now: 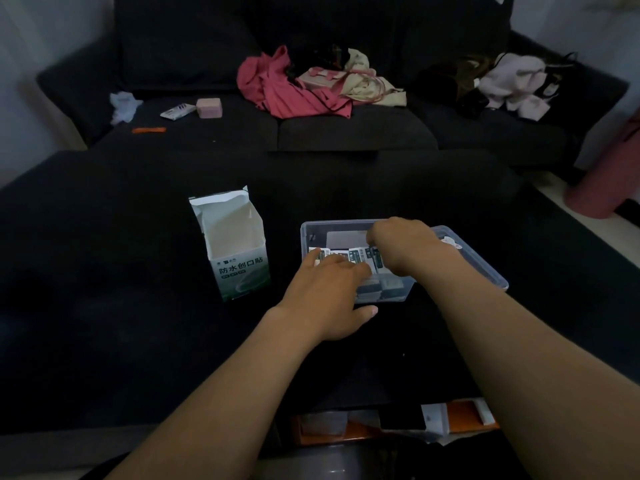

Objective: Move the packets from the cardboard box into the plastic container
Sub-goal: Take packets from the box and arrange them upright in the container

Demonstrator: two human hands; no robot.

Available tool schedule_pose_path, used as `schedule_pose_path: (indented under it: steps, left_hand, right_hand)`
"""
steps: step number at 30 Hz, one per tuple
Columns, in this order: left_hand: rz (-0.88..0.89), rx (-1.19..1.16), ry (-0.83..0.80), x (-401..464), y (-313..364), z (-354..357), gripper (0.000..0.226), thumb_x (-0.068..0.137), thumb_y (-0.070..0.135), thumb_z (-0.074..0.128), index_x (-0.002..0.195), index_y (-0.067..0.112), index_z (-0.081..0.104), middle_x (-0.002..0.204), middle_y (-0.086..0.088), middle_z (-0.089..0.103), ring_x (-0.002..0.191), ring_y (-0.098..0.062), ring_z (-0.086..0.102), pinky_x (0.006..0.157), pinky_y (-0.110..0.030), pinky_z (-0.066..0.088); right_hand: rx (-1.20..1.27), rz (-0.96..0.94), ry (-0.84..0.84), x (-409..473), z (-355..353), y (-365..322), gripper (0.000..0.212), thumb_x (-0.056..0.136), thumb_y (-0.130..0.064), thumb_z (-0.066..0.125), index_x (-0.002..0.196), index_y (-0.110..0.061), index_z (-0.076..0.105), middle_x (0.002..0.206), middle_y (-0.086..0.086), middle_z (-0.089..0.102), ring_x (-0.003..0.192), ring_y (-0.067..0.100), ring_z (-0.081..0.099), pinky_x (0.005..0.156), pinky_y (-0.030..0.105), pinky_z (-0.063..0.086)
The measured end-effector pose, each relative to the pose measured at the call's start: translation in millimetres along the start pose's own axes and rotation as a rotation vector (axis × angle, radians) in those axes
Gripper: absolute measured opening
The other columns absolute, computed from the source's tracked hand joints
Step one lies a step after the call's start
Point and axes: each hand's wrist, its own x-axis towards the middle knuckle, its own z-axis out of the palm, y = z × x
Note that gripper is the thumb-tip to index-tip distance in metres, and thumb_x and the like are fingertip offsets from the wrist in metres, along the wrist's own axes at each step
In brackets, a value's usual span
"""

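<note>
A clear plastic container (485, 268) sits on the dark surface in front of me. Several small white-and-dark packets (360, 255) stand in a row inside it. My left hand (329, 296) reaches into the container's near left side, fingers laid flat against the packets, thumb outside along the front wall. My right hand (405, 247) is inside the container over the right end of the row, fingers curled down onto the packets. To the left stands the white cardboard box (239, 251), upright with its top flaps open; no packets show inside.
A dark sofa behind holds red and cream clothes (294, 88), a pink block (209, 107), a small packet (177, 111) and pale garments (512, 84). Orange and white boxes (398, 424) lie below the near edge.
</note>
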Motion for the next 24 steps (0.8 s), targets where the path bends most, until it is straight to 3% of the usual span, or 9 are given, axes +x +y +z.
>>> schedule_pose_path:
  steps: [4, 6, 9, 11, 14, 17, 20, 22, 24]
  left_hand:
    - [0.003, -0.064, -0.003, -1, 0, -4, 0.059, 0.092, 0.062, 0.056, 0.140, 0.028, 0.048, 0.137, 0.004, 0.057, 0.133, -0.017, 0.046, 0.125, -0.045, 0.014]
    - [-0.007, -0.213, 0.109, -4, -1, -12, 0.062, 0.090, 0.062, 0.059, 0.141, 0.027, 0.050, 0.138, 0.005, 0.057, 0.131, -0.016, 0.048, 0.123, -0.042, 0.022]
    - [-0.092, -0.374, 0.478, -14, -12, -38, 0.053, 0.088, 0.052, 0.067, 0.131, 0.022, 0.059, 0.128, 0.005, 0.061, 0.119, -0.014, 0.054, 0.105, -0.033, 0.043]
    - [-0.139, -0.412, 0.857, -31, -34, -58, 0.044, 0.080, 0.029, 0.075, 0.119, 0.014, 0.063, 0.116, 0.004, 0.058, 0.109, -0.017, 0.056, 0.096, -0.028, 0.045]
    - [-0.362, -0.424, 1.224, -64, -77, -68, 0.060, 0.068, 0.008, 0.071, 0.126, 0.008, 0.056, 0.123, 0.000, 0.049, 0.115, -0.024, 0.053, 0.098, -0.041, 0.047]
    - [-0.762, -0.674, 0.947, -79, -116, -55, 0.104, 0.067, 0.007, 0.081, 0.154, 0.018, 0.025, 0.151, -0.008, 0.033, 0.140, -0.026, 0.036, 0.115, -0.043, 0.036]
    - [-0.828, -0.852, 0.456, -77, -132, -35, 0.142, 0.062, 0.006, 0.092, 0.159, 0.031, -0.008, 0.165, -0.002, 0.021, 0.150, -0.025, 0.026, 0.119, -0.046, 0.032]
    - [-0.747, -0.898, 0.300, -73, -133, -23, 0.138, 0.060, 0.005, 0.094, 0.160, 0.029, 0.002, 0.158, 0.000, 0.035, 0.144, -0.023, 0.037, 0.115, -0.046, 0.039]
    - [-0.702, -0.842, 0.307, -71, -137, -20, 0.109, 0.058, 0.001, 0.094, 0.149, 0.024, 0.039, 0.141, 0.000, 0.055, 0.133, -0.021, 0.051, 0.107, -0.045, 0.048]
  right_hand:
    - [0.092, 0.027, -0.024, 2, -4, 1, 0.043, 0.090, -0.007, 0.063, 0.131, -0.016, 0.055, 0.115, 0.008, 0.056, 0.097, 0.023, 0.056, 0.080, 0.036, 0.048]
    - [0.198, 0.040, -0.023, 3, -14, 4, 0.042, 0.088, -0.007, 0.066, 0.127, -0.020, 0.058, 0.120, 0.008, 0.058, 0.100, 0.024, 0.059, 0.083, 0.037, 0.051]
    - [0.368, -0.023, 0.192, 2, -39, 9, 0.027, 0.087, -0.011, 0.069, 0.110, -0.026, 0.072, 0.112, 0.004, 0.069, 0.100, 0.022, 0.066, 0.091, 0.040, 0.054]
    - [0.562, -0.149, 0.366, -6, -57, -3, 0.021, 0.088, -0.012, 0.069, 0.105, -0.022, 0.077, 0.105, -0.002, 0.074, 0.098, 0.012, 0.068, 0.094, 0.027, 0.053]
    - [0.915, -0.372, 0.372, -25, -79, -45, 0.032, 0.086, 0.002, 0.061, 0.105, -0.017, 0.078, 0.088, -0.014, 0.075, 0.076, -0.003, 0.068, 0.076, 0.014, 0.054]
    - [0.940, -0.478, 0.217, -29, -82, -81, 0.050, 0.084, 0.011, 0.049, 0.115, -0.019, 0.074, 0.057, -0.024, 0.060, 0.055, -0.008, 0.059, 0.055, 0.008, 0.046]
    - [0.808, -0.494, 0.110, -23, -77, -104, 0.057, 0.088, 0.008, 0.046, 0.126, -0.028, 0.068, 0.077, -0.022, 0.050, 0.061, -0.014, 0.056, 0.053, 0.007, 0.043]
    - [0.739, -0.488, 0.088, -15, -68, -113, 0.059, 0.089, 0.005, 0.046, 0.129, -0.034, 0.064, 0.114, -0.006, 0.063, 0.100, -0.005, 0.063, 0.076, 0.020, 0.055]
    - [0.640, -0.443, 0.035, -7, -64, -116, 0.061, 0.088, 0.002, 0.048, 0.133, -0.038, 0.060, 0.141, 0.002, 0.053, 0.123, 0.021, 0.056, 0.097, 0.039, 0.052]
